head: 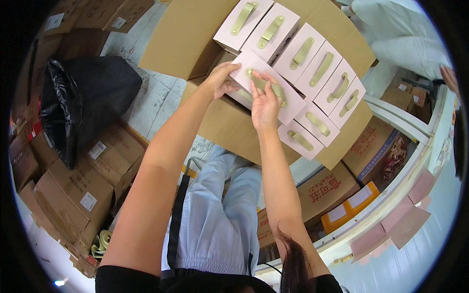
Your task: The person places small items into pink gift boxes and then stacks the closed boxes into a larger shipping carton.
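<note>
A pale pink box [294, 107] with a green strap handle [275, 90] lies tilted over the open cardboard carton [223, 122]. My left hand [222, 80] grips its left end, thumb on top. My right hand [265, 104] has its fingers hooked at the strap. Several more pink boxes [302, 51] with the same straps stand side by side in the carton, handles up. Two of them sit at the near right, including the nearest box [298, 148]. Below the held box, part of another green strap [243, 96] shows; the rest is hidden.
A black plastic bag [91, 99] stands at left beside stacked cartons [69, 197]. At right is a worktable edge [397, 117] with pink sheets [405, 221] on it and cartons [328, 190] and an orange-yellow bin [351, 205] below. Another person's white-clothed legs [403, 36] are at upper right.
</note>
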Demonstrator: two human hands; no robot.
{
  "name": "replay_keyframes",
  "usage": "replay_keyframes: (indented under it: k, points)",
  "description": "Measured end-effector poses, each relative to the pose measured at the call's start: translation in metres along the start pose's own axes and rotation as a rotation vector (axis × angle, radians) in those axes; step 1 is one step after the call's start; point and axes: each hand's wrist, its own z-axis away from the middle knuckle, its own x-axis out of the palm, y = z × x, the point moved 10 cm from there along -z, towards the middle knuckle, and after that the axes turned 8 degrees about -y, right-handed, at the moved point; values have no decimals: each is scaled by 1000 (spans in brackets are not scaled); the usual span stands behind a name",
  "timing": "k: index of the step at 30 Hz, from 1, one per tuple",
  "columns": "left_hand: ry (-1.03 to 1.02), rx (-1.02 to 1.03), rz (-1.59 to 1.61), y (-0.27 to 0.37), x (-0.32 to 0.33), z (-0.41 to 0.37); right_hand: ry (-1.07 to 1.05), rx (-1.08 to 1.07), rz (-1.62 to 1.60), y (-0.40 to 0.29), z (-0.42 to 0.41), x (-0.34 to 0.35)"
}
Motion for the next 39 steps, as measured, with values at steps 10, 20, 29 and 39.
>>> replay_keyframes:
  k: [10, 20, 29, 39]
  points:
    - [273, 225, 131, -68, -11, -52, 437, 240, -255, 20, -17, -139]
    - [214, 32, -451, -85, -23, -1, 304, 498, 53, 20, 118, -111]
    - [265, -205, -881, -215, -103, 232, 382, 147, 947, -193, 374, -148]
    - [345, -400, -790, -301, -13, 374, 1399, -553, 1911, -537, 629, -236]
